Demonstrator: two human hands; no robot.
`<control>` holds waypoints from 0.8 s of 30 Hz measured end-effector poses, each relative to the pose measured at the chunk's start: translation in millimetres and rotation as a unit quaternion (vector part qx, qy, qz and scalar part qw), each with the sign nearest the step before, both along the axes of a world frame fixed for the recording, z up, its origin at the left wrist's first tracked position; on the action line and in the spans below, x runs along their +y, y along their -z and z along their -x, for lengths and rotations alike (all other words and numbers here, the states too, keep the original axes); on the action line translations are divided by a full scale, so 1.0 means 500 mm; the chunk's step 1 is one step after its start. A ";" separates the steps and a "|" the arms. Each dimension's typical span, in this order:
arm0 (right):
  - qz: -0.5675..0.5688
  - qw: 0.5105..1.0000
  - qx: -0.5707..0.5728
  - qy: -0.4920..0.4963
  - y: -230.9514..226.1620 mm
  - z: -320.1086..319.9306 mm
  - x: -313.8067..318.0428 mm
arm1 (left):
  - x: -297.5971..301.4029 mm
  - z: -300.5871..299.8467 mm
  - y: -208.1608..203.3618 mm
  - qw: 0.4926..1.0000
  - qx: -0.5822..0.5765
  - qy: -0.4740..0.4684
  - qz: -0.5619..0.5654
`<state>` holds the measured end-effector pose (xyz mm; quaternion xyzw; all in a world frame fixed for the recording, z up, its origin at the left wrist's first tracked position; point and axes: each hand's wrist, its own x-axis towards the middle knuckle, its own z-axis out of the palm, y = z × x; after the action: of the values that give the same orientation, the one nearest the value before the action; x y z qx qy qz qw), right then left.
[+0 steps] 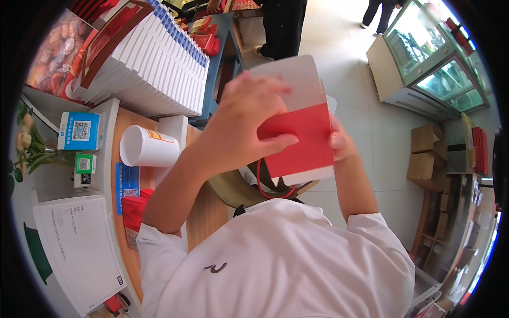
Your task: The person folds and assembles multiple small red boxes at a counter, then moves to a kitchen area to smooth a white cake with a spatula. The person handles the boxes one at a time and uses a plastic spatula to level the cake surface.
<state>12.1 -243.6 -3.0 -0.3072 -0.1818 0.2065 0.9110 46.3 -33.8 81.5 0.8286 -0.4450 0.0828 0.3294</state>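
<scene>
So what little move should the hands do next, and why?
Maybe the left hand could gently bend the pale panel: its blurred fingers are over it, its thumb rests on the red panel, and the right hand grips the right edge.

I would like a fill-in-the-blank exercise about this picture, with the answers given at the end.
The left hand has its thumb on the ____ panel of the flat piece.
The right hand holds this piece at its ____ edge.
The person's shirt is ____.
The upper code sign at left is mostly ____.

Answers: red; right; white; blue.
</scene>
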 end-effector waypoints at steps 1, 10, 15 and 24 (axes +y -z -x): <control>0.006 0.999 0.016 0.034 -0.008 -0.001 0.002 | 0.000 0.005 -0.003 0.997 -0.045 -0.031 0.055; 0.166 0.946 -0.082 0.268 -0.026 0.026 0.071 | 0.012 0.064 0.115 0.879 0.291 -0.063 0.372; 0.185 0.930 -0.142 0.284 -0.031 0.036 0.090 | 0.029 0.074 0.118 0.905 0.265 -0.058 0.327; 0.322 0.879 -0.231 0.266 -0.032 0.020 0.065 | 0.072 0.059 0.132 0.938 0.213 -0.033 0.273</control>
<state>2.2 -210.9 13.0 -0.6589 -0.2219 -0.0729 0.7150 17.0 2.0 15.7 0.7194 -0.2973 0.0329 0.6269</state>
